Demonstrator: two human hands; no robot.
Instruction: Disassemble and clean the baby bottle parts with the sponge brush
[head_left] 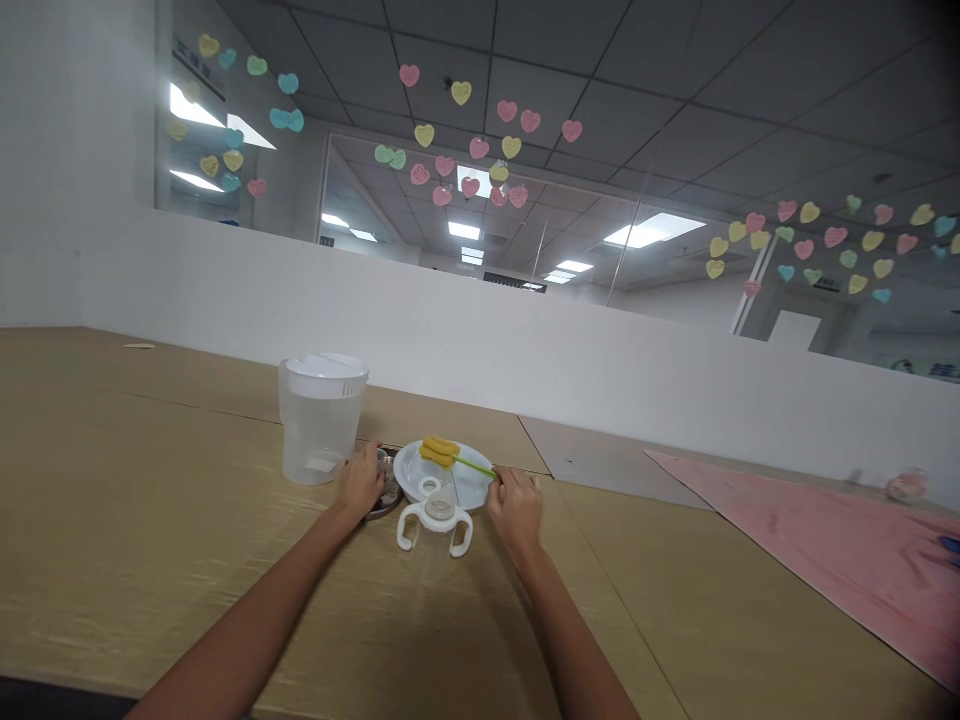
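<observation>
My right hand [516,508] is closed around the green handle of a bottle brush [474,466]. The brush's yellow sponge head [439,451] lies over a white plate [409,482]. On that plate is a white ring [430,486]. In front of the plate stands a clear baby bottle [433,545] with a white two-handled collar [405,526], its top uncovered. My left hand [361,482] is at a round metal dish [384,503], left of the plate, fingers curled at a small clear piece that they partly hide.
A clear lidded pitcher [321,430] stands just left of my left hand. A pink cloth [817,540] covers the right of the table, with a small pinkish jar [906,485] at the back. A white wall [450,330] bounds the table behind.
</observation>
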